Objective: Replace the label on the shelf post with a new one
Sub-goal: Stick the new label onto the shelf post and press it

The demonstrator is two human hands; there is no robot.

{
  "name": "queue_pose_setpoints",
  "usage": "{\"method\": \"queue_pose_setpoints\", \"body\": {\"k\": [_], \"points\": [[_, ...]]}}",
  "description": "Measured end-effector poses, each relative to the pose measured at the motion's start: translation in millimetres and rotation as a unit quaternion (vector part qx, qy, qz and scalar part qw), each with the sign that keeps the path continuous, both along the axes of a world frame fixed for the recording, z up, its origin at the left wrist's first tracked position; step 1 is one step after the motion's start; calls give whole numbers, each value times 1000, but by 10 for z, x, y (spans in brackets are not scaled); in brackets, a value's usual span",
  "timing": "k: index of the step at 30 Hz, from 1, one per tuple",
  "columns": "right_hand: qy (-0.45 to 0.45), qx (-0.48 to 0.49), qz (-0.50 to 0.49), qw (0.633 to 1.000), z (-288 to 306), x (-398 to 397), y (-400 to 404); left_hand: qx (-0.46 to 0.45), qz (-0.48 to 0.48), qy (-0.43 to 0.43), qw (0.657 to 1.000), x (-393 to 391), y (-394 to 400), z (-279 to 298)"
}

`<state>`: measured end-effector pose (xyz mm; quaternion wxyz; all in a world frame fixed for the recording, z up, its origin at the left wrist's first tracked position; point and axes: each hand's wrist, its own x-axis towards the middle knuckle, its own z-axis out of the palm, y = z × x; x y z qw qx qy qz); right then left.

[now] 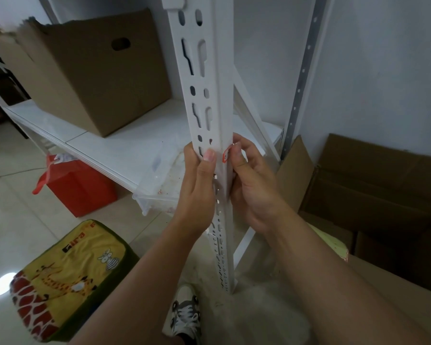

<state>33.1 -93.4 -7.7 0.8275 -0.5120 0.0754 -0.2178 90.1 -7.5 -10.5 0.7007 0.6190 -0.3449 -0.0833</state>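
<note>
Orange-edged label (226, 154) on white shelf post (210, 95): my right hand (253, 185) pinches it, left hand (199, 192) grips post; whether old or new, I cannot tell.

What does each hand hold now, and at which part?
The left hand grips the white shelf post at its slotted face. The right hand pinches the red and white label at the post's corner edge.

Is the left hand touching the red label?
No, the left hand grips the post beside it; only the right hand pinches the label.
</note>
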Motion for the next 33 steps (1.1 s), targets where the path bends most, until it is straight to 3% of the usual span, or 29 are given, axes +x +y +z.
{"method": "queue_pose_setpoints", "body": {"k": [7,21,33], "points": [[30,-74,-59,995,-7,18,31,-10,-2,-3,1000,-21,-12,-1],[14,-69,-35,997,-22,5,55,-17,-13,-7,1000,-12,-4,13],[17,-252,-158,955,-39,-19,198,-5,-3,-20,1000,-15,-12,4]]}}
